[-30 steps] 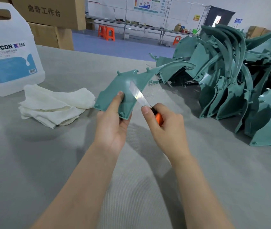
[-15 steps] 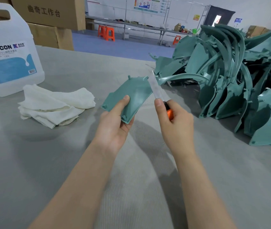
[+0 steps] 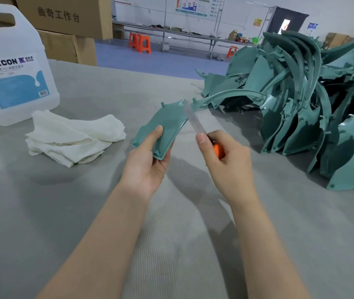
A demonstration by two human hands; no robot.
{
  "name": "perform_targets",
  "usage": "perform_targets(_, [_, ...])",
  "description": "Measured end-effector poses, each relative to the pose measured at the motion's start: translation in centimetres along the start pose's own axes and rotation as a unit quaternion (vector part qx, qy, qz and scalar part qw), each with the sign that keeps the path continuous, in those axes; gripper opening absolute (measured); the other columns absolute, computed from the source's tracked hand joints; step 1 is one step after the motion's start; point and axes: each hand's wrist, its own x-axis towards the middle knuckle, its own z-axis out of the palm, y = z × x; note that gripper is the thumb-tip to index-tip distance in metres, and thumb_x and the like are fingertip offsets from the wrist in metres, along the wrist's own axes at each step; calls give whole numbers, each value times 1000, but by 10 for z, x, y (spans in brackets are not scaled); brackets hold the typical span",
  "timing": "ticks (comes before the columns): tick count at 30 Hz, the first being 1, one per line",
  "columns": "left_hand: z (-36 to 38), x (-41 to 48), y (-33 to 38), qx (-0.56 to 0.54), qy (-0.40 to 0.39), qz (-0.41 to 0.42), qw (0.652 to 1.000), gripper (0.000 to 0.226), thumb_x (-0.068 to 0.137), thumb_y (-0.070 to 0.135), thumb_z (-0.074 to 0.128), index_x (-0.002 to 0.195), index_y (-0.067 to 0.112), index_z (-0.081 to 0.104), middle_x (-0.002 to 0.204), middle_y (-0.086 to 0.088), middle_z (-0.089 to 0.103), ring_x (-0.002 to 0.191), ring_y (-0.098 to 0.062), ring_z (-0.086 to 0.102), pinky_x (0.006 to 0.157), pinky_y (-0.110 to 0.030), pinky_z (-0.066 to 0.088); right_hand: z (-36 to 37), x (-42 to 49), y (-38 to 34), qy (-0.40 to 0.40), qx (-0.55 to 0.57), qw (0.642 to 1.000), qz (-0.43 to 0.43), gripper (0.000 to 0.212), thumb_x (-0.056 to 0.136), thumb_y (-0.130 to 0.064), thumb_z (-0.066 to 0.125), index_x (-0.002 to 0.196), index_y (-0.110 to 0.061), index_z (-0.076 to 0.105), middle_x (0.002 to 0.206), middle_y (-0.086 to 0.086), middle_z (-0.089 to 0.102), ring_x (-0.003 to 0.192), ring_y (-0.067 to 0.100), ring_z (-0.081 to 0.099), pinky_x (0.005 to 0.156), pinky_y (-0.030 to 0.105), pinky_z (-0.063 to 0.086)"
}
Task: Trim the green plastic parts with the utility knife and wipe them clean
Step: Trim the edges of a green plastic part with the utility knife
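A green plastic part (image 3: 167, 124) is held up just above a grey table (image 3: 42, 212), in the middle of the view. A second ago its broad face was turned more towards the camera and the knife blade lay across that face. Now the part is tipped flatter, and the blade runs along its right-hand edge instead.

The left hand (image 3: 145, 167) grips the near end of the part, with the thumb laid flat on the upper face and the fingers curled underneath. The right hand (image 3: 230, 165) is clenched around the orange handle of a utility knife (image 3: 195, 121), thumb stretched forward towards the base of the blade. The blade is blurred, and points up and away from the person. It touches or nearly touches the part's edge; which cannot be told.

The part's long axis runs from the left hand up and to the right, away from the person. At its far end a thin curved arm sweeps right towards a big pile of green parts (image 3: 301, 104) heaped on the table's right side.

To the left lies a crumpled white cloth (image 3: 72, 137). Behind it stands a white plastic jug (image 3: 14, 67) labelled DEXCON. Cardboard boxes (image 3: 63, 18) are stacked beyond the table.
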Motion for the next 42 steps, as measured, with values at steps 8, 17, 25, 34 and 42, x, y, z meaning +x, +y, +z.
perform_targets(8, [-1, 0, 0, -12, -3, -12, 1000, 6, 88, 4, 62, 94, 8, 61, 85, -6, 69, 69, -11, 66, 49, -15, 50, 4, -1, 5, -43, -19, 999, -5, 40, 89, -53, 56, 69, -18, 60, 49, -7, 36, 46, 9, 33, 47, 17, 26])
perform_targets(17, [-2, -1, 1, -16, 0, -24, 1000, 5, 87, 5, 64, 92, 6, 63, 83, -6, 71, 68, -12, 68, 49, -16, 51, 5, 0, 7, -26, -56, 998, 0, 42, 87, -60, 52, 71, -22, 61, 46, -6, 38, 47, 10, 39, 47, 18, 29])
perform_targets(25, [-3, 1, 0, 37, 18, 7, 999, 9, 86, 9, 66, 95, 9, 64, 84, -3, 71, 70, -10, 66, 52, -15, 52, 6, 0, 7, -22, -83, 996, 19, 39, 85, -65, 48, 66, -31, 54, 50, -9, 45, 48, 10, 41, 48, 21, 28])
perform_targets(34, [-3, 3, -1, 65, 33, 11, 997, 13, 85, 10, 67, 97, 11, 64, 90, -3, 70, 72, -10, 65, 48, -14, 50, 5, 1, 11, 13, -89, 995, 51, 43, 87, -62, 50, 78, -23, 65, 51, -14, 47, 51, 10, 42, 51, 26, 29])
perform_targets(42, [-4, 5, -1, 68, 30, 4, 997, 11, 85, 8, 67, 95, 11, 64, 82, -2, 70, 70, -11, 65, 46, -14, 49, 3, 2, 10, 31, -86, 993, 69, 43, 89, -61, 49, 74, -23, 63, 52, -15, 48, 53, 7, 43, 50, 24, 29])
